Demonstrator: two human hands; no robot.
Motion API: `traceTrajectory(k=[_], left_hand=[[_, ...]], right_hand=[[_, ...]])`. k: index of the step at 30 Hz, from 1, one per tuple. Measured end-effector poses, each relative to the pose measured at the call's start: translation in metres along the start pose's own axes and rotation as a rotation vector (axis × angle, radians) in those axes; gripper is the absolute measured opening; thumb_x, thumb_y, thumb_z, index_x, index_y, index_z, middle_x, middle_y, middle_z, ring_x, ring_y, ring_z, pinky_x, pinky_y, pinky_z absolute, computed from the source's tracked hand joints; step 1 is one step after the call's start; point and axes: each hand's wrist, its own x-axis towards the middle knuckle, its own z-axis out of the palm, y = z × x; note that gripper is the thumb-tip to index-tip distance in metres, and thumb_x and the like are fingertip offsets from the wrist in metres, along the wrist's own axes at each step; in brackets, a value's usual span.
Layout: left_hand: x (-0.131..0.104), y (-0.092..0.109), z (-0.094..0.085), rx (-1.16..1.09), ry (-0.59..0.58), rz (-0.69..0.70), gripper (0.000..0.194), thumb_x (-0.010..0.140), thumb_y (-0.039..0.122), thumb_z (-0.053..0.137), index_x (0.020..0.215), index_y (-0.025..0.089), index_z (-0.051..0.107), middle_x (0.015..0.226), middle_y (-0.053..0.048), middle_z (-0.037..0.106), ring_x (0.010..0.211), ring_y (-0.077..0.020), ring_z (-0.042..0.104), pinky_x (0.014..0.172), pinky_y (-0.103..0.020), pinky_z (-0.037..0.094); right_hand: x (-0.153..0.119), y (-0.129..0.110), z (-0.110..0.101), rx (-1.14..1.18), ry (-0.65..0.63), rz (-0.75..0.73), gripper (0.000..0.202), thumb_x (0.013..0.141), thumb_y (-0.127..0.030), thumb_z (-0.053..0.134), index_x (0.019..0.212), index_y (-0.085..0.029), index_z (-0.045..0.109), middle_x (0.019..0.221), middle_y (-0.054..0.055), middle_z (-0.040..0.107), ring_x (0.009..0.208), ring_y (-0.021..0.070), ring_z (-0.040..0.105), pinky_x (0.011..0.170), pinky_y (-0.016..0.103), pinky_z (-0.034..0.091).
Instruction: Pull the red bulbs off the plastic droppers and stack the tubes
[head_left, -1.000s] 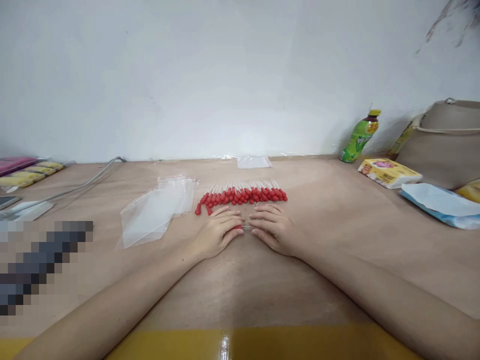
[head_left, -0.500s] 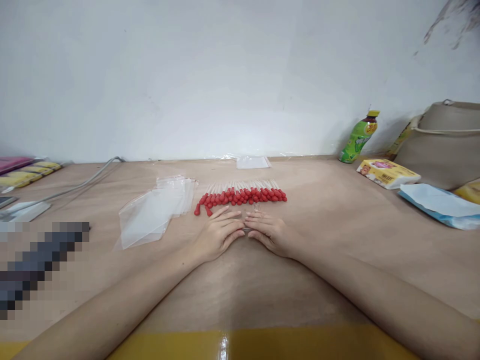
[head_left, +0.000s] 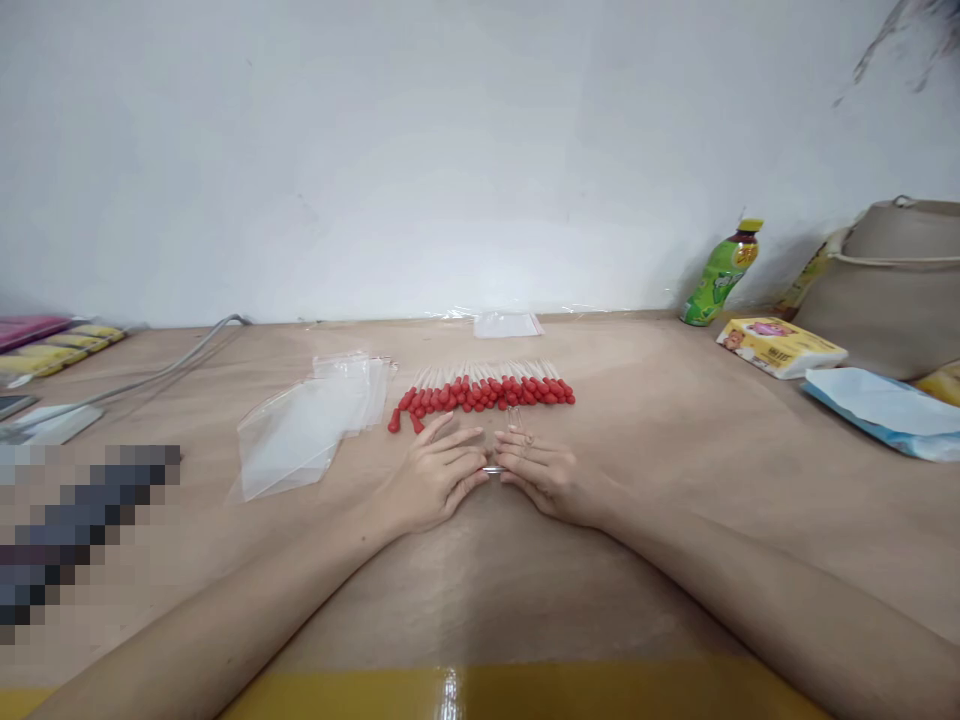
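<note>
Between my hands, a thin clear tube lies crosswise over the brown table. My left hand pinches its left end, and my right hand pinches its right end. Most of the tube is hidden under the fingers. Just beyond the hands, a row of droppers with red bulbs has its pale tips toward the wall. Two red bulbs sit apart at the row's near left. Small clear pieces lie by my right fingertips. Clear plastic bags are spread to the left of the droppers.
A small bag lies near the wall. On the right stand a green bottle, a yellow tissue pack, a blue-white packet and a beige bag. A grey cable crosses the left side.
My hands have shifted slightly toward me and a little apart, and more of the thin clear tube shows between them.
</note>
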Motion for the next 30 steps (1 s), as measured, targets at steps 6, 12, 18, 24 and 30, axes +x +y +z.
traceTrajectory(k=[6,12,18,24,30], left_hand=[[-0.001,0.002,-0.002,-0.006,-0.004,0.011,0.018,0.089,0.021,0.043,0.091,0.018,0.061,0.093,-0.002,0.069,0.111,-0.0191,0.054,0.106,-0.043,0.027],[-0.003,0.0,-0.004,-0.009,-0.02,0.014,0.019,0.089,0.021,0.042,0.091,0.017,0.06,0.095,-0.003,0.069,0.112,-0.0195,0.053,0.105,-0.043,0.028],[-0.004,-0.001,-0.001,0.019,-0.004,0.027,0.017,0.089,0.021,0.043,0.093,0.018,0.059,0.096,-0.004,0.068,0.111,-0.0185,0.054,0.103,-0.04,0.033],[-0.01,-0.008,-0.003,0.024,0.022,0.016,0.019,0.09,0.021,0.041,0.095,0.019,0.059,0.095,-0.004,0.068,0.107,-0.0186,0.056,0.097,-0.039,0.038],[-0.02,-0.018,-0.012,0.047,0.15,-0.135,0.018,0.089,0.026,0.045,0.091,0.019,0.061,0.092,-0.005,0.065,0.087,-0.0171,0.058,0.077,-0.032,0.046]], right_hand=[[0.002,-0.004,-0.007,-0.101,0.013,-0.066,0.019,0.086,-0.013,0.049,0.099,-0.008,0.061,0.101,0.013,0.067,0.108,0.0191,0.056,0.1,0.036,0.044],[-0.001,-0.001,-0.008,-0.11,0.025,-0.1,0.021,0.083,-0.012,0.052,0.1,-0.005,0.061,0.104,0.015,0.065,0.11,0.0219,0.055,0.099,0.038,0.044],[-0.005,-0.002,-0.007,-0.047,0.052,-0.068,0.025,0.083,-0.011,0.052,0.106,-0.007,0.06,0.106,0.015,0.064,0.112,0.0212,0.053,0.101,0.038,0.043],[-0.009,0.003,-0.01,0.012,0.037,-0.042,0.031,0.086,-0.011,0.045,0.114,-0.014,0.057,0.112,0.01,0.062,0.116,0.0189,0.05,0.102,0.04,0.041],[-0.015,0.017,-0.013,-0.03,0.135,0.333,0.024,0.085,-0.02,0.049,0.105,-0.019,0.063,0.093,0.007,0.069,0.089,0.0179,0.063,0.082,0.034,0.052]])
